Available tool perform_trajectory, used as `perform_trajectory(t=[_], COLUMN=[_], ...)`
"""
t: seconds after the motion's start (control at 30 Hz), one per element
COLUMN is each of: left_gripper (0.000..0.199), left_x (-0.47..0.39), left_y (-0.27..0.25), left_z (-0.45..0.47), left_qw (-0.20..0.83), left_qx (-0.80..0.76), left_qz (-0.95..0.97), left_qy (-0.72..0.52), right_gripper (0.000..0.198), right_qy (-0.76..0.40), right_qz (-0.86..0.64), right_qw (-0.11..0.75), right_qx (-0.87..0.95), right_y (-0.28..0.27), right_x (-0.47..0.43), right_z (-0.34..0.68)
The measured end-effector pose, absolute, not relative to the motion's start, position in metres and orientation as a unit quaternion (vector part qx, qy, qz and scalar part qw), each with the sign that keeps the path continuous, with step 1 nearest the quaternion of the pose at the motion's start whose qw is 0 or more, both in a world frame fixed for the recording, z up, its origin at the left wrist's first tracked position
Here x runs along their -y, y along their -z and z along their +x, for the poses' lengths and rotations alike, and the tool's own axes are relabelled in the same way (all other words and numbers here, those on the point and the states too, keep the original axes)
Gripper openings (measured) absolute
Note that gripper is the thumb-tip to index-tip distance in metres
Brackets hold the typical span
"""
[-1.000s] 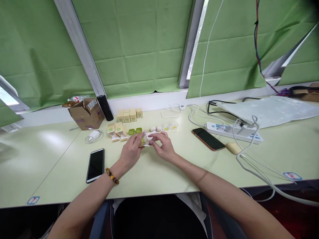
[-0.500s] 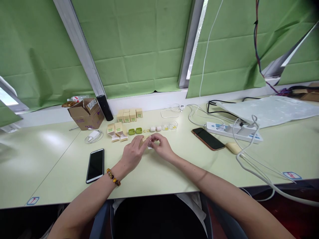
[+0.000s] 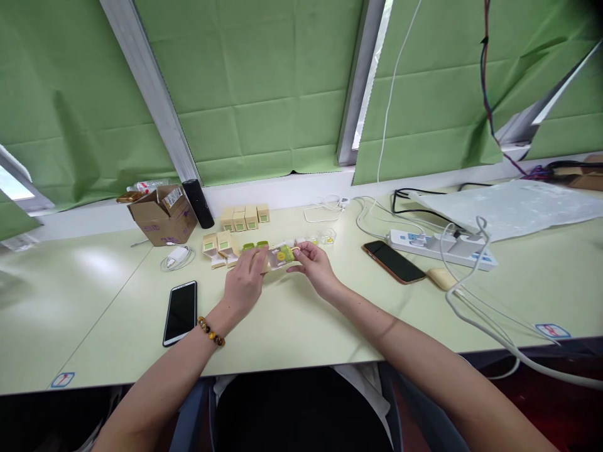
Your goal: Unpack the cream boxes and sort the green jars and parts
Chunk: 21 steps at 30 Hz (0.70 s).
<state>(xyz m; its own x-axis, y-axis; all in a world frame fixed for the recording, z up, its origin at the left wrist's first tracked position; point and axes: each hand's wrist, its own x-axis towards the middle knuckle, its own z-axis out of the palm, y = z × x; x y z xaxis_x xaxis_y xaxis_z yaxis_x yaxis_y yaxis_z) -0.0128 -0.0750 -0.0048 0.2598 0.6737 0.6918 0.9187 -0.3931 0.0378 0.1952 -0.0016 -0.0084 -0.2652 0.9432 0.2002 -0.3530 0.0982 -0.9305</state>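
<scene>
Between my hands is a small see-through package [image 3: 281,256] with a yellow round mark and a green part; a pale cardboard edge shows below it. My left hand [image 3: 245,280] grips its left end, fingers closed. The thumb and fingers of my right hand [image 3: 316,269] pinch its right end. Just behind are green containers [image 3: 255,245], partly covered by my left hand. Small clear cups [image 3: 326,238] with yellow bits inside stand behind my right hand. Two opened small cardboard boxes [image 3: 219,248] lie left of the green containers.
Several small closed boxes [image 3: 245,217] line the back. A larger carton [image 3: 162,216], a black cylinder [image 3: 198,204] and a white charger [image 3: 178,256] are at left, with a phone [image 3: 180,312] nearer. At right lie another phone [image 3: 394,262], a power strip [image 3: 443,250] and loose cables.
My hands have moved apart, the left one slightly left and the right one right. The see-through package now shows between them, raised and turned into view.
</scene>
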Motion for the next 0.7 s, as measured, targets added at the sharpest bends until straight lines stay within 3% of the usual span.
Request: perform_trajectory(t=[0.2, 0.3, 0.43, 0.53, 0.7], left_gripper=[0.064, 0.061, 0.067, 0.066, 0.053], left_x=[0.064, 0.054, 0.045, 0.045, 0.051], left_y=[0.01, 0.015, 0.016, 0.013, 0.006], left_z=[-0.022, -0.029, -0.031, -0.026, -0.019], left_qw=[0.098, -0.028, -0.284, -0.433, -0.52], left_qx=[0.575, 0.569, 0.489, 0.421, 0.37], left_qz=[-0.699, -0.647, -0.551, -0.485, -0.438], left_qy=[0.412, 0.507, 0.614, 0.632, 0.633], right_gripper=[0.045, 0.037, 0.013, 0.01, 0.013], right_qy=[-0.562, -0.491, -0.335, -0.251, -0.194], right_qz=[-0.302, -0.32, -0.331, -0.326, -0.337], right_qw=[0.567, 0.55, 0.455, 0.372, 0.301], right_qx=[0.521, 0.595, 0.756, 0.832, 0.871], right_y=[0.004, 0.011, 0.019, 0.019, 0.017], right_x=[-0.019, -0.026, -0.022, -0.014, -0.009], right_z=[0.21, 0.212, 0.211, 0.21, 0.211])
